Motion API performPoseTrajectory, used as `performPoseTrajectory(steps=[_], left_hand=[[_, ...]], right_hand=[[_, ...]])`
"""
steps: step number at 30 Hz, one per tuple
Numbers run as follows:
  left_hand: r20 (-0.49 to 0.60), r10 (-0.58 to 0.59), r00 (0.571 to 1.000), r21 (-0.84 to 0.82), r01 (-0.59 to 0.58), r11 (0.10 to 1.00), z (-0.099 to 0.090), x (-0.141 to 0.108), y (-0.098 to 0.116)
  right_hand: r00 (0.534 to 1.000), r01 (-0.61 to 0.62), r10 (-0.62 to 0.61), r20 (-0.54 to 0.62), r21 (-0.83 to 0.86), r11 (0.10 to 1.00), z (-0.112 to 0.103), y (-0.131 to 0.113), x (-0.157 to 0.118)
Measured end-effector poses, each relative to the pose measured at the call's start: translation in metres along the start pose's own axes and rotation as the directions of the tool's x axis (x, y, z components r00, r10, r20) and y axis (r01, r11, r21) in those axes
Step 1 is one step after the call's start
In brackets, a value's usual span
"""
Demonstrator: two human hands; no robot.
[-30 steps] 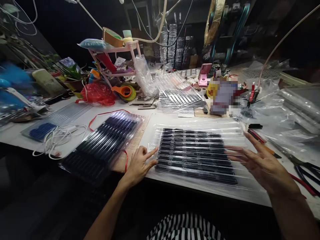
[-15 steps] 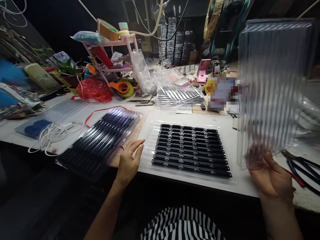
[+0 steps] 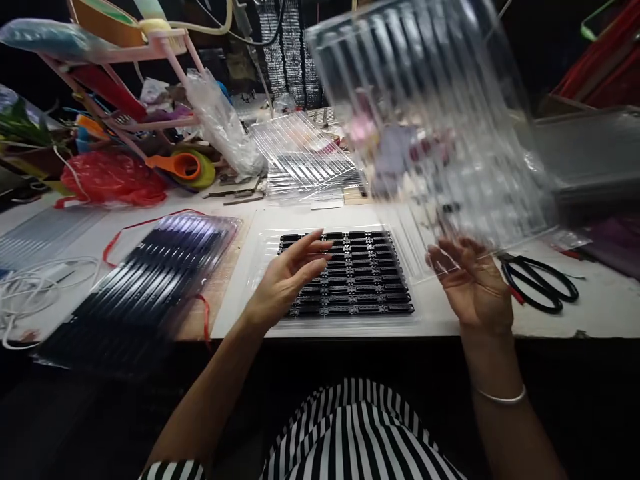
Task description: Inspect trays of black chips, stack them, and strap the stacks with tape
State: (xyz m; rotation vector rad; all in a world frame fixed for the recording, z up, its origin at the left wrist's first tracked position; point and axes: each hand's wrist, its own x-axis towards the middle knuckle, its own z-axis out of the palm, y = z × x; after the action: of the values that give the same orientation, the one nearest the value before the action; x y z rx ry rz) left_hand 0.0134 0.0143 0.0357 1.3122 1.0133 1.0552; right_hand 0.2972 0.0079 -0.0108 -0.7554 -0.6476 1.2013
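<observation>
A clear ribbed plastic tray (image 3: 450,133), smeared by motion, is held up on the right by my right hand (image 3: 473,283), whose fingers grip its lower edge. My left hand (image 3: 285,280) is open, fingers stretched out, over the left side of a second clear tray (image 3: 265,293) on the table. That tray carries rows of black slotted strips (image 3: 360,280). Whether my left fingers touch the strips, I cannot tell. To the left, another clear tray filled with long black strips (image 3: 145,273) lies at a slant, its near end jutting past the table edge.
Black-handled scissors (image 3: 540,283) lie right of my right hand. Empty clear trays (image 3: 310,160) are stacked at the back. A pink rack (image 3: 165,60), a red plastic bag (image 3: 115,177) and an orange tape holder (image 3: 185,167) stand back left; a white cable (image 3: 45,287) lies coiled at left.
My right hand has swung the raised clear tray leftward, and it now tilts toward the middle. My left hand has moved right, over the black strips. The camera view has turned right.
</observation>
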Motion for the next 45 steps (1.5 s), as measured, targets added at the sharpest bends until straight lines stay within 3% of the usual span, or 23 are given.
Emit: performPoseTrajectory(steps=[4,8,12,15,18,21,24,28,31,33,36,38,41,43,45], left_hand=[[0.114,-0.011,0.993,-0.215,0.035,0.976,0.037,0.025,-0.001],[0.057,0.055,0.997,-0.152,-0.046,0.987,0.049,0.035,0.003],[0.043,0.101,0.994,0.014,-0.102,0.995,0.036,0.037,0.014],[0.066,0.127,0.99,0.113,-0.133,0.985,0.022,0.037,0.023],[0.017,0.185,0.983,0.156,-0.185,0.97,0.011,0.041,0.031],[-0.035,0.23,0.973,0.07,-0.227,0.971,0.003,0.045,0.032],[0.004,0.183,0.983,-0.15,-0.181,0.972,0.003,0.045,0.024],[0.147,0.061,0.987,-0.367,-0.003,0.93,0.025,0.035,0.004],[0.149,-0.011,0.989,-0.248,0.048,0.967,0.042,0.028,-0.005],[0.108,-0.018,0.994,-0.144,0.034,0.989,0.044,0.026,-0.005],[0.018,-0.014,1.0,-0.106,0.016,0.994,0.025,0.022,0.001],[-0.111,0.004,0.994,-0.122,-0.017,0.992,0.001,0.018,0.006],[-0.316,0.023,0.949,-0.103,-0.058,0.993,-0.04,0.006,0.009],[-0.396,0.013,0.918,-0.064,-0.042,0.997,-0.064,-0.006,0.006],[-0.451,-0.006,0.893,-0.011,0.001,1.0,-0.082,-0.02,-0.001]], right_hand=[[0.992,0.011,-0.001,0.125,-0.08,0.997,0.031,0.002,-0.008],[0.987,-0.03,0.042,0.156,-0.083,0.996,0.043,0.002,-0.008],[0.999,0.008,-0.006,0.04,-0.048,0.999,0.027,-0.01,0.005],[0.998,0.007,-0.019,-0.067,-0.163,0.987,0.01,-0.019,0.012],[0.993,-0.107,0.118,0.021,-0.295,0.95,0.003,-0.021,0.011],[0.98,-0.139,0.172,0.101,-0.272,0.952,0.009,-0.016,0.006],[0.993,-0.066,0.078,0.087,-0.137,0.988,0.026,-0.005,0.001],[0.995,0.009,-0.001,0.1,-0.076,0.997,0.06,0.02,-0.008],[0.985,-0.009,0.036,0.166,-0.162,0.987,0.079,0.034,-0.013],[0.981,-0.035,0.066,0.183,-0.171,0.985,0.082,0.034,-0.012],[0.991,-0.024,0.039,0.127,-0.113,0.993,0.069,0.017,0.0],[0.998,0.02,-0.014,0.062,-0.099,0.995,0.053,-0.001,0.01],[0.998,0.06,-0.06,0.007,-0.153,0.986,0.029,-0.023,0.015],[1.0,0.008,-0.002,0.028,-0.24,0.971,0.018,-0.028,0.009],[0.987,-0.099,0.139,0.085,-0.364,0.926,0.012,-0.027,-0.004]])
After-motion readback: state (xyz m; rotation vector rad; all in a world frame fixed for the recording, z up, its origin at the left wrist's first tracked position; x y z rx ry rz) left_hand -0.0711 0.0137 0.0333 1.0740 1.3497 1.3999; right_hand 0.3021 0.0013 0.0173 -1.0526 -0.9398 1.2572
